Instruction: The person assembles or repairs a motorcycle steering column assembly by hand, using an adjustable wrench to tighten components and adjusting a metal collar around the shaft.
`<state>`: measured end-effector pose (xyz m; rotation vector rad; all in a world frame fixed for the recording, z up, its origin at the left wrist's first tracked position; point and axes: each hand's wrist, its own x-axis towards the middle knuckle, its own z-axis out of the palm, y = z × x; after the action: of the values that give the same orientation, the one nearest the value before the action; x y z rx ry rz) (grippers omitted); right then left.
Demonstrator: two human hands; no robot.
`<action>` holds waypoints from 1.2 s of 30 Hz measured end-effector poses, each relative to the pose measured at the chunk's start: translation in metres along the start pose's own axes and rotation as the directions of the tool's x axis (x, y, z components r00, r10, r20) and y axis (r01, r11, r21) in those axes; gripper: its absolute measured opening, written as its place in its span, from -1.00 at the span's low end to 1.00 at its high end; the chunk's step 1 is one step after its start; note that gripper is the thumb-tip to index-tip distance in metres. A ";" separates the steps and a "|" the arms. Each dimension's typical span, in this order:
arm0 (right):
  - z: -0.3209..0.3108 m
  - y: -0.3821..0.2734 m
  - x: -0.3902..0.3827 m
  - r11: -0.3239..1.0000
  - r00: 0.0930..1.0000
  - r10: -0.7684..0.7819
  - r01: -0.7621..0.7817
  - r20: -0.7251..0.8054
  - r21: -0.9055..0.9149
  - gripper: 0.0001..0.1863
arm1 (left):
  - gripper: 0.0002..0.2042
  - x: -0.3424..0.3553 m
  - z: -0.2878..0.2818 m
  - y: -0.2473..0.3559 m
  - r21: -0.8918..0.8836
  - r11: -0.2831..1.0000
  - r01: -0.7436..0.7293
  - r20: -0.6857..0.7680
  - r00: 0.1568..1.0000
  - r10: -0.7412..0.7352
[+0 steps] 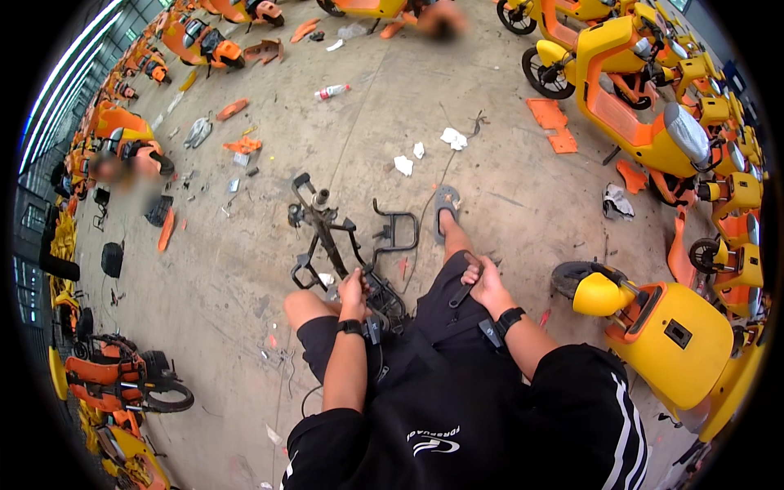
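Between my legs a bare black scooter frame lies on the concrete, its steering tube end away from me. My left hand is at the near end of that frame, fingers closed; what they pinch is too small to make out. My right hand is wrapped round a dark wrench, held above my right thigh, apart from the frame. A black bent-tube rack is on the floor to the right of the frame, near my sandalled foot.
A yellow scooter stands close on my right, with rows of scooters beyond. Orange panels, white crumpled scraps and a bottle litter the floor. A partly stripped orange scooter lies at left. Other people are farther off.
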<state>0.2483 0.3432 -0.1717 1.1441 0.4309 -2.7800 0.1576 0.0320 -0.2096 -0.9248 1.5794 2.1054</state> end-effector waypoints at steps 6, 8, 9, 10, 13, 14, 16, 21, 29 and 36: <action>0.004 -0.001 -0.001 1.000 1.000 0.019 -0.019 0.018 -0.001 -0.74 | -0.79 -0.006 -0.001 0.000 0.016 1.000 -0.014 -0.005 1.000 0.015; 0.006 -0.002 -0.003 1.000 1.000 0.003 -0.003 0.008 0.011 -0.75 | -0.79 -0.004 -0.001 0.001 0.023 1.000 -0.010 -0.001 1.000 0.010; 0.006 -0.003 -0.005 1.000 1.000 0.002 -0.002 0.003 0.012 -0.75 | -0.79 -0.003 0.001 -0.001 0.022 1.000 -0.012 -0.006 1.000 0.012; 0.008 -0.003 -0.006 1.000 1.000 -0.002 0.003 -0.015 0.010 -0.75 | -0.78 -0.003 0.001 -0.001 0.022 1.000 -0.015 -0.011 1.000 0.015; 0.006 -0.004 -0.006 1.000 1.000 -0.002 0.002 -0.009 0.008 -0.75 | -0.78 -0.008 0.004 0.001 0.003 1.000 0.021 -0.033 0.999 -0.021; 0.004 -0.005 -0.006 1.000 1.000 0.011 -0.011 0.021 0.012 -0.75 | -0.78 -0.004 0.003 -0.001 0.015 1.000 0.010 -0.015 1.000 -0.010; 0.003 -0.003 -0.004 1.000 1.000 0.014 -0.014 0.010 0.012 -0.75 | -0.79 -0.004 -0.001 0.001 0.010 1.000 -0.002 -0.005 1.000 0.003; 0.005 -0.006 -0.007 1.000 0.999 -0.005 0.005 -0.033 0.000 -0.75 | -0.79 -0.009 0.008 0.000 0.034 0.999 0.004 -0.019 1.000 -0.003; -0.002 -0.003 0.000 0.999 0.999 0.036 -0.037 0.008 0.035 -0.73 | -0.79 -0.004 0.004 -0.005 0.033 0.999 -0.032 -0.048 0.998 0.034; 0.008 -0.012 -0.014 0.995 0.985 0.069 -0.079 0.156 0.059 -0.73 | -0.78 -0.008 0.021 0.011 0.089 0.934 -0.346 -0.214 0.909 0.357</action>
<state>0.2502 0.3521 -0.1539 0.9275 0.2779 -2.8097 0.1503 0.0488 -0.1932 -0.9506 2.0386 2.2460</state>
